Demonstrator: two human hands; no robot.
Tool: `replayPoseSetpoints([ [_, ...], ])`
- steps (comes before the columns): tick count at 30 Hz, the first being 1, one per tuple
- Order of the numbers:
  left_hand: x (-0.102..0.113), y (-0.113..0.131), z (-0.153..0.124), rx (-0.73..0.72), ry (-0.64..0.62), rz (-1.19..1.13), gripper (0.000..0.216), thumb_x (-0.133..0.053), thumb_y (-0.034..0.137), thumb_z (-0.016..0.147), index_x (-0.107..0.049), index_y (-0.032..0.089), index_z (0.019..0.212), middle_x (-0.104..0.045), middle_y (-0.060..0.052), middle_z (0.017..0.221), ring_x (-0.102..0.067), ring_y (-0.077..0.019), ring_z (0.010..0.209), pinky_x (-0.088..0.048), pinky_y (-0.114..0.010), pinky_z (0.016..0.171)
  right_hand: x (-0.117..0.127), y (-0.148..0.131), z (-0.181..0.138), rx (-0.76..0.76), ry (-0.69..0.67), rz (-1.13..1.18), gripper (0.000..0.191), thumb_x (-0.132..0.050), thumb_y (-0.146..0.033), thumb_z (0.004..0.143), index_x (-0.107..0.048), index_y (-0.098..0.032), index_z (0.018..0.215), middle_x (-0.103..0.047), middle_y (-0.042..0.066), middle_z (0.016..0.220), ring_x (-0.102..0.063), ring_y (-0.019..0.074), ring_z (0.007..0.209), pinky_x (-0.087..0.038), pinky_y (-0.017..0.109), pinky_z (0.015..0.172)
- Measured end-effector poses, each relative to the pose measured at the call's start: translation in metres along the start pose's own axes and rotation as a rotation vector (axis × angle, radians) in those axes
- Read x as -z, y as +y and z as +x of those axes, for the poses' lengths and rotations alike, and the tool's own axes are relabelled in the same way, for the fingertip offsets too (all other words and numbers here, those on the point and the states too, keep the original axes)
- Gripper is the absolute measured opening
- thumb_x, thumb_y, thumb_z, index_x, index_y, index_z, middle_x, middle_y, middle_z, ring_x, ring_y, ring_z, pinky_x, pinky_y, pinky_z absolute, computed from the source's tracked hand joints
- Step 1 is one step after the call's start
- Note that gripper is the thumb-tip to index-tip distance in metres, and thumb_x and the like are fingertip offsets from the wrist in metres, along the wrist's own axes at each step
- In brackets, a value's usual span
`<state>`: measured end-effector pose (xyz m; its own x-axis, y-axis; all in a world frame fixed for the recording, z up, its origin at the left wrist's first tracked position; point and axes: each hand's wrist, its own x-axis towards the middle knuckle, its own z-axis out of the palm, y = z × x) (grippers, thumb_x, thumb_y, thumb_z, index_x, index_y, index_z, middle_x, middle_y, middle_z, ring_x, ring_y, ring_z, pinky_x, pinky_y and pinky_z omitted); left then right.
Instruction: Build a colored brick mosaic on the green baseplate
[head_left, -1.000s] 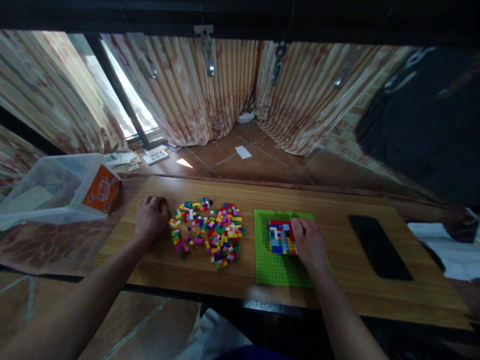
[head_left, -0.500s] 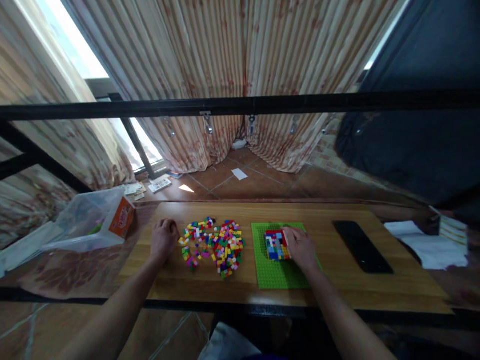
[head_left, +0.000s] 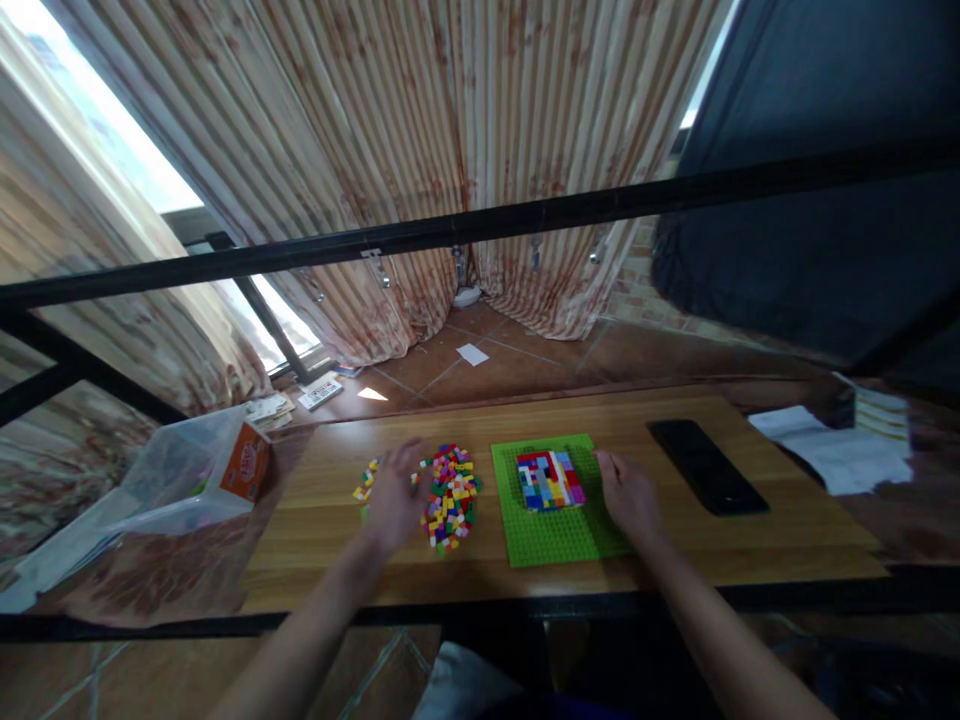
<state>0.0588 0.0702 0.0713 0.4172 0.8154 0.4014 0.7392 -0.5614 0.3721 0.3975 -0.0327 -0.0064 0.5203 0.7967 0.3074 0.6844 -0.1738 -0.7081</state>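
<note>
A pile of small coloured bricks (head_left: 450, 490) lies on the wooden table (head_left: 787, 530). My left hand (head_left: 394, 495) hovers over the pile's left part, blurred by motion, with its fingers pointing away from me. A green baseplate (head_left: 555, 535) lies to the right of the pile and carries a multicoloured block of bricks (head_left: 550, 479). My right hand (head_left: 630, 495) rests on the baseplate's right edge, just right of the block and apart from it, fingers loosely bent with nothing visible in them.
A black phone (head_left: 706, 465) lies right of the baseplate. White papers (head_left: 832, 450) sit at the far right. A clear plastic bin (head_left: 176, 470) with an orange box (head_left: 246, 463) stands left of the table. A black bar (head_left: 480, 225) crosses the view; curtains hang behind.
The camera tilted up. My left hand moved right from the table's bare wood onto the brick pile. My right hand came off the multicoloured block and shifted right.
</note>
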Motion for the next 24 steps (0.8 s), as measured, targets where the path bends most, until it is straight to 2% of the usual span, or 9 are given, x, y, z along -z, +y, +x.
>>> replayPoseSetpoints([
  [2,-0.024,0.062,-0.008,-0.189,-0.121,-0.035,0.040,-0.048,0.030,0.088,-0.053,0.022,0.127,-0.054,-0.010,0.135,-0.046,-0.0261,0.128,-0.035,-0.049,0.109,-0.004,0.003,0.000,0.021,0.013,-0.010,0.042,-0.034,-0.044,0.092,-0.067,-0.018,0.089,-0.069,0.012,0.097,-0.059,0.0250,0.098,-0.040,0.043,0.094],
  [4,-0.047,0.111,-0.011,-0.279,-0.234,-0.045,0.050,-0.049,0.037,0.089,-0.044,0.024,0.137,-0.046,-0.009,0.144,-0.038,-0.0270,0.134,-0.032,-0.052,0.111,-0.005,0.005,-0.001,0.031,0.026,-0.016,0.042,-0.034,-0.044,0.092,-0.067,-0.018,0.090,-0.068,0.012,0.100,-0.058,0.0244,0.099,-0.041,0.043,0.094],
  [7,-0.075,0.150,-0.004,-0.282,-0.299,-0.013,0.062,-0.044,0.045,0.091,-0.033,0.018,0.145,-0.034,-0.013,0.152,-0.030,-0.0295,0.140,-0.026,-0.057,0.113,-0.004,0.008,-0.002,0.042,0.029,-0.021,0.045,-0.031,-0.045,0.093,-0.067,-0.018,0.091,-0.068,0.012,0.099,-0.059,0.0234,0.097,-0.042,0.042,0.093],
  [9,-0.089,0.157,0.002,-0.260,-0.320,0.026,0.065,-0.041,0.048,0.091,-0.030,0.014,0.146,-0.030,-0.015,0.154,-0.025,-0.0308,0.142,-0.024,-0.059,0.113,-0.002,0.009,-0.003,0.057,0.026,-0.021,0.045,-0.031,-0.046,0.094,-0.067,-0.018,0.090,-0.068,0.012,0.099,-0.059,0.0232,0.096,-0.044,0.041,0.092],
  [14,-0.108,0.152,0.002,-0.258,-0.334,0.115,0.066,-0.033,0.049,0.093,-0.028,0.010,0.146,-0.030,-0.015,0.154,-0.020,-0.0295,0.144,-0.021,-0.060,0.114,-0.005,0.014,-0.004,0.087,0.061,-0.060,0.044,-0.034,-0.046,0.092,-0.067,-0.017,0.088,-0.069,0.013,0.097,-0.060,0.0245,0.094,-0.045,0.042,0.091],
  [24,-0.109,0.150,-0.007,-0.323,-0.299,0.207,0.067,-0.030,0.049,0.094,-0.025,0.009,0.147,-0.025,-0.013,0.156,-0.013,-0.0272,0.146,-0.022,-0.059,0.114,-0.010,0.037,-0.003,0.235,0.107,-0.241,0.038,-0.036,-0.046,0.087,-0.065,-0.021,0.085,-0.069,0.014,0.094,-0.062,0.0297,0.092,-0.046,0.044,0.089],
])
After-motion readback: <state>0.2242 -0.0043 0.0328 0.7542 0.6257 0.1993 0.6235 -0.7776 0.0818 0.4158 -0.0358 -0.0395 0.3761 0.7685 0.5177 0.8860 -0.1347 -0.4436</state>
